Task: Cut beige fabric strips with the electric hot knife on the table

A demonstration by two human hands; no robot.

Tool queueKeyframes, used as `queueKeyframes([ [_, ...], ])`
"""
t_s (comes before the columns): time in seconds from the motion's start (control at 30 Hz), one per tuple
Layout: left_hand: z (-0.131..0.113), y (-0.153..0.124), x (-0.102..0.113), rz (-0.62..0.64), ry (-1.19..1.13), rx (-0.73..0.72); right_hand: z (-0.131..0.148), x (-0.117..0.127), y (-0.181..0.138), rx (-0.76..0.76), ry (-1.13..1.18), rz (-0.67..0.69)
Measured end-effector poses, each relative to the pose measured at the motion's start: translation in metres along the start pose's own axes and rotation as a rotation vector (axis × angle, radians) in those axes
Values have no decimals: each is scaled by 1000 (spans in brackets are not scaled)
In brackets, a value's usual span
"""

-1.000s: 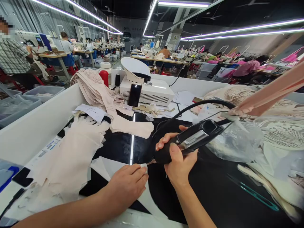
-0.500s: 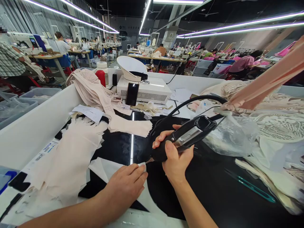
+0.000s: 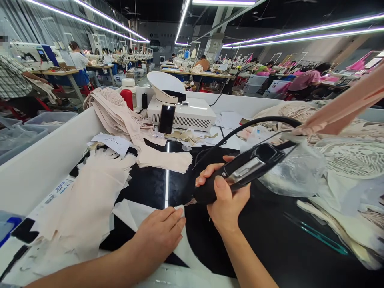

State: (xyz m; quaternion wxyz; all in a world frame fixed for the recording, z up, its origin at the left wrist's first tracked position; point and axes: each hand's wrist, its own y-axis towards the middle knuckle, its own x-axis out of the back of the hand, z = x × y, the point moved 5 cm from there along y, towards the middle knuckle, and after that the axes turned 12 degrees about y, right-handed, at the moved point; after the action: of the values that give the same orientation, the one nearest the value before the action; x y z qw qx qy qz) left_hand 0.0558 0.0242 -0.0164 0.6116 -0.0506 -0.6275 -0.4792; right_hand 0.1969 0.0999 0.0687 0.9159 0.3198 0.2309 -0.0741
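My right hand (image 3: 229, 204) is wrapped around a black hand-held tool (image 3: 244, 170) with a metal lever plate and a cable at its back end. The tool's narrow tip points left and down, close to the fingertips of my left hand (image 3: 160, 236). Those fingers are pressed together over a thin white fabric piece (image 3: 133, 210) with a curved edge, and a small pale bit (image 3: 180, 209) shows at their tips. I cannot tell whether the tip touches the fabric. Peach cloth (image 3: 339, 104) is tied around the cable end.
Stacked beige fabric (image 3: 87, 192) lies left on the black tabletop (image 3: 270, 232). A white control box (image 3: 183, 114) with a phone (image 3: 167, 119) leaning on it stands behind. Green tweezers (image 3: 324, 238) and lace piles (image 3: 354, 160) are at right. Several people sit at sewing machines beyond.
My right hand and the black tool have shifted slightly to the right, so the tip sits a little farther from my left fingers. My left hand has barely moved.
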Motion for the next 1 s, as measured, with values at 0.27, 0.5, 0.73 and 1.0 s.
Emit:
queueKeyframes([
  [0.27,-2,-1,-1,23,18,-3,-3,1,-4,-18,7,20],
  [0.5,-2,-1,-2,20,30,-13,0,1,-1,-2,16,4],
  [0.73,-2,2,1,9,37,-10,-4,1,-6,-25,-1,12],
  [1.0,-3,0,-3,75,33,-38,-3,0,-4,-25,-16,-13],
])
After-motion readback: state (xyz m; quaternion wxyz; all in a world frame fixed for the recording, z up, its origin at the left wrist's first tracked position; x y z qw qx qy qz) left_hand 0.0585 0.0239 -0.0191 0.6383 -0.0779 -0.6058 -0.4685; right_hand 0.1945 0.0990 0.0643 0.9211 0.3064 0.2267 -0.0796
